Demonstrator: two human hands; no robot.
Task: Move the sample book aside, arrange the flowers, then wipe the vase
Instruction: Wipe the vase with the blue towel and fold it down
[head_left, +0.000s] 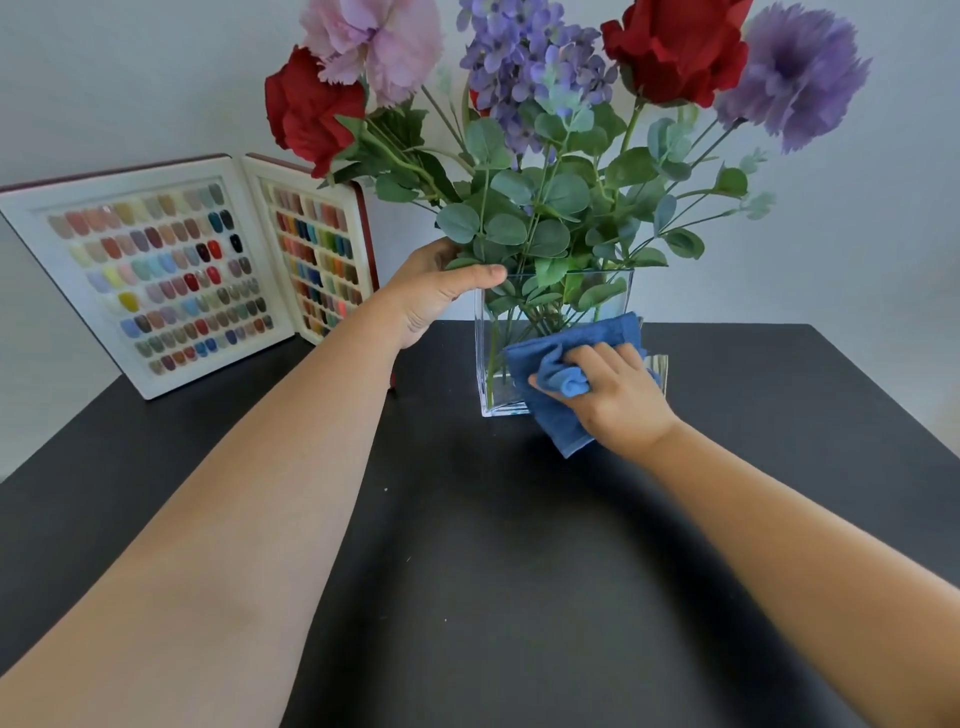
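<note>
Sample book (171, 270): open, stood upright at rear-left edge of the matte black desk (493, 571), leaning on the wall, spine vertical, glossy swatches facing forward. Wide bare desk in front. Left hand (434, 291): closed over the top left rim of the vase (491, 358). Vase: clear square glass, upright, mid-desk, well inside the edges. Flowers (524, 78): fabric, stems fan upward. Right hand (618, 397): grips bunched blue cloth (561, 364), pressed on the vase front.
</note>
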